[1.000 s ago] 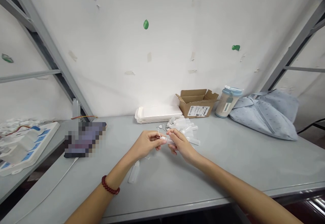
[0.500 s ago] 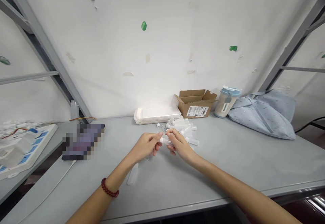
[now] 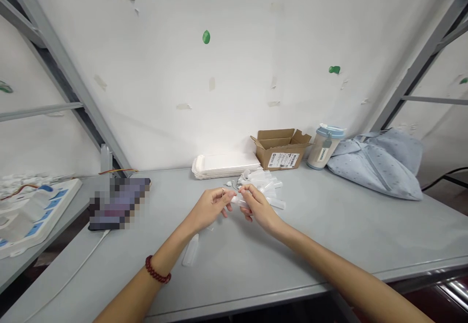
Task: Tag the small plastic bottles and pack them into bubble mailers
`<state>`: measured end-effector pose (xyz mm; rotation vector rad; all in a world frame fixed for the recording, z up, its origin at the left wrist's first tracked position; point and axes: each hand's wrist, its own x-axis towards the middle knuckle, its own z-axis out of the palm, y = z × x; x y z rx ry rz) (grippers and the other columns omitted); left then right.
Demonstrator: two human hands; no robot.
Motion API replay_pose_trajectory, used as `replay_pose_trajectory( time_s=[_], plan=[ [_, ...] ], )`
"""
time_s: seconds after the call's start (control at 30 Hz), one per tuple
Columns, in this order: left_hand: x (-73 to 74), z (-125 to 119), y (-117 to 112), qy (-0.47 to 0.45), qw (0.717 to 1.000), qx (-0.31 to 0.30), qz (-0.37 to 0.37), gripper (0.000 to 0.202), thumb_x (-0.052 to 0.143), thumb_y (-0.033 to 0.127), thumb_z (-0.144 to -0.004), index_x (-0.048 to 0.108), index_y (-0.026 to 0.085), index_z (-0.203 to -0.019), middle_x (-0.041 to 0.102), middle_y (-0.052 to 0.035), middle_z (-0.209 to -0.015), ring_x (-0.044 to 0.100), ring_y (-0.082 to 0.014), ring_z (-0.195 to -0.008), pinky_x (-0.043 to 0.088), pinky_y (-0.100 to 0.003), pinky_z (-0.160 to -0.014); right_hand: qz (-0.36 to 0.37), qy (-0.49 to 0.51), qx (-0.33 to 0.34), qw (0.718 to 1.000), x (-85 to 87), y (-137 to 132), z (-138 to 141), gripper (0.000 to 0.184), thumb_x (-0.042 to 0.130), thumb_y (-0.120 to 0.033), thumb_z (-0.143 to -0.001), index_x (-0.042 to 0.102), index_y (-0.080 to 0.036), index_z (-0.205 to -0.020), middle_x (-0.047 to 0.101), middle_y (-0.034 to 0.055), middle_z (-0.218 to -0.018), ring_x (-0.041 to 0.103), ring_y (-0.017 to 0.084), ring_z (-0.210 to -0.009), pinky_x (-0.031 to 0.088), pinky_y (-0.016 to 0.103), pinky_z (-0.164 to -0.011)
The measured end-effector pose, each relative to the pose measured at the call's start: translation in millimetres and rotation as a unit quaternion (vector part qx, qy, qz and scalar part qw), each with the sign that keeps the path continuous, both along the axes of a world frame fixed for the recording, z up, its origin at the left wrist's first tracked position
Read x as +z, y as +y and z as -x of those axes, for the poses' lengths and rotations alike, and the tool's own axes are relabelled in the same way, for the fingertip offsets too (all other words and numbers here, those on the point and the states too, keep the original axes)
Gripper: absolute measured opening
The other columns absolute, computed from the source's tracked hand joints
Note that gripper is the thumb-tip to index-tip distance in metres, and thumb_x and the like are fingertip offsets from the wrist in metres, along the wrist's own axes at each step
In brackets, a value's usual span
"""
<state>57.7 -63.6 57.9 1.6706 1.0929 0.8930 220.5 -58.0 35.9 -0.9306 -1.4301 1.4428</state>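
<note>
- Right hand [image 3: 261,211]: grip wrapped around a small translucent bottle [image 3: 241,203], held above the table [image 3: 329,230].
- Left hand [image 3: 209,211]: fingertips at the bottle's white end; cannot tell whether its grip pinches it.

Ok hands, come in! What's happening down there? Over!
Right hand: holding small translucent bottle. Left hand: at its white tip, exact hold unclear. Close by: pile of translucent pieces, just beyond right hand.

grey table [image 3: 241,259] bears translucent tubes [image 3: 277,203], white stack [image 3: 226,164], cardboard box [image 3: 283,161], tumbler [image 3: 321,151], bluish cloth [image 3: 376,171].
</note>
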Motion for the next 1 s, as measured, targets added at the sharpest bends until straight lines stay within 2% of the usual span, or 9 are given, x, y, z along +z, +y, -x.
replay_pose_trajectory(
  time_s=[0.07, 0.2, 0.27, 0.43, 0.57, 0.7, 0.8, 0.9, 1.0],
  plan=[
    [-2.4, -1.0, 0.3, -0.004, 1.000, 0.002, 0.020, 0.046, 0.040, 0.055, -0.083, 0.057, 0.014, -0.068, 0.056, -0.0010, -0.062, 0.054, -0.0122, -0.053, 0.045, -0.026, -0.055, -0.001, -0.006, 0.003, 1.000, 0.5, -0.5, 0.2, 0.025, 0.041, -0.047, -0.084, 0.038, -0.022, -0.086, 0.034, -0.0103, -0.051, 0.031, 0.006, -0.040, 0.029, 0.016, -0.036],
    [-3.9, -1.4, -0.8, 0.030, 0.999, 0.001, 0.022, 0.045, 0.043, 0.055, -0.081, 0.048, 0.016, -0.058, 0.051, 0.0008, -0.054, 0.051, -0.0115, -0.049, 0.043, -0.025, -0.053, 0.005, -0.016, 0.005, 1.000, 0.0, -1.0, 0.2, 0.025, 0.041, -0.047, -0.084, 0.038, -0.022, -0.086, 0.030, -0.0116, -0.047, 0.032, 0.006, -0.039, 0.029, 0.016, -0.036],
    [-1.8, -0.6, -1.9, 0.040, 0.999, -0.007, 0.007, 0.042, 0.047, 0.053, -0.080, 0.052, 0.016, -0.062, 0.055, -0.0005, -0.059, 0.053, -0.0126, -0.054, 0.044, -0.025, -0.056, 0.012, -0.018, 0.004, 1.000, -1.2, -0.4, 0.2, 0.024, 0.041, -0.046, -0.083, 0.038, -0.022, -0.086, 0.029, -0.0122, -0.046, 0.032, 0.006, -0.038, 0.029, 0.016, -0.036],
    [2.3, -0.1, -2.0, 0.033, 0.999, -0.027, -0.017, 0.035, 0.049, 0.049, -0.080, 0.061, 0.017, -0.085, 0.062, -0.0040, -0.079, 0.056, -0.0142, -0.067, 0.047, -0.027, -0.063, 0.013, -0.017, 0.015, 1.000, -3.8, 0.9, 1.2, 0.025, 0.041, -0.047, -0.082, 0.037, -0.022, -0.085, 0.032, -0.0120, -0.046, 0.031, 0.006, -0.037, 0.028, 0.016, -0.035],
    [-1.7, -2.0, 0.1, 0.026, 0.999, -0.003, 0.048, 0.046, 0.043, 0.057, -0.080, 0.055, 0.014, -0.069, 0.057, -0.0027, -0.066, 0.056, -0.0131, -0.057, 0.046, -0.027, -0.058, -0.010, -0.024, 0.008, 1.000, -2.5, -0.3, 1.7, 0.026, 0.041, -0.048, -0.083, 0.038, -0.022, -0.087, 0.033, -0.0118, -0.046, 0.033, 0.007, -0.038, 0.028, 0.016, -0.036],
    [-5.6, -1.7, 1.5, 0.000, 0.997, -0.017, 0.072, 0.047, 0.047, 0.057, -0.078, 0.051, 0.014, -0.060, 0.055, -0.0006, -0.060, 0.053, -0.0111, -0.052, 0.043, -0.025, -0.056, -0.024, -0.038, -0.003, 0.999, -2.8, -0.6, 0.1, 0.024, 0.039, -0.046, -0.086, 0.038, -0.023, -0.088, 0.031, -0.0118, -0.046, 0.033, 0.007, -0.039, 0.029, 0.018, -0.037],
    [-6.2, -0.1, 2.3, -0.022, 0.996, 0.011, 0.087, 0.046, 0.051, 0.056, -0.077, 0.053, 0.014, -0.061, 0.055, -0.0004, -0.058, 0.053, -0.0110, -0.051, 0.043, -0.025, -0.055, -0.061, -0.057, -0.011, 0.996, -4.2, -0.3, -1.8, 0.023, 0.041, -0.045, -0.087, 0.040, -0.022, -0.089, 0.039, -0.0093, -0.051, 0.038, 0.008, -0.043, 0.032, 0.020, -0.041],
    [-6.1, 1.3, 3.5, -0.046, 0.992, 0.050, 0.111, 0.046, 0.051, 0.056, -0.077, 0.056, 0.012, -0.062, 0.054, -0.0004, -0.055, 0.052, -0.0108, -0.050, 0.043, -0.025, -0.054, -0.111, -0.086, -0.022, 0.990, -5.2, -0.5, -3.3, 0.024, 0.047, -0.043, -0.085, 0.044, -0.021, -0.093, 0.051, -0.0038, -0.066, 0.047, 0.010, -0.056, 0.038, 0.022, -0.049],
    [-7.1, 1.9, 4.9, -0.073, 0.988, 0.070, 0.119, 0.046, 0.053, 0.056, -0.076, 0.058, 0.012, -0.064, 0.055, -0.0009, -0.059, 0.051, -0.0102, -0.050, 0.043, -0.025, -0.054, -0.146, -0.118, -0.030, 0.982, -6.0, -0.5, -3.9, 0.025, 0.048, -0.041, -0.085, 0.048, -0.020, -0.098, 0.056, 0.0012, -0.078, 0.052, 0.013, -0.066, 0.041, 0.025, -0.056]
  ],
)
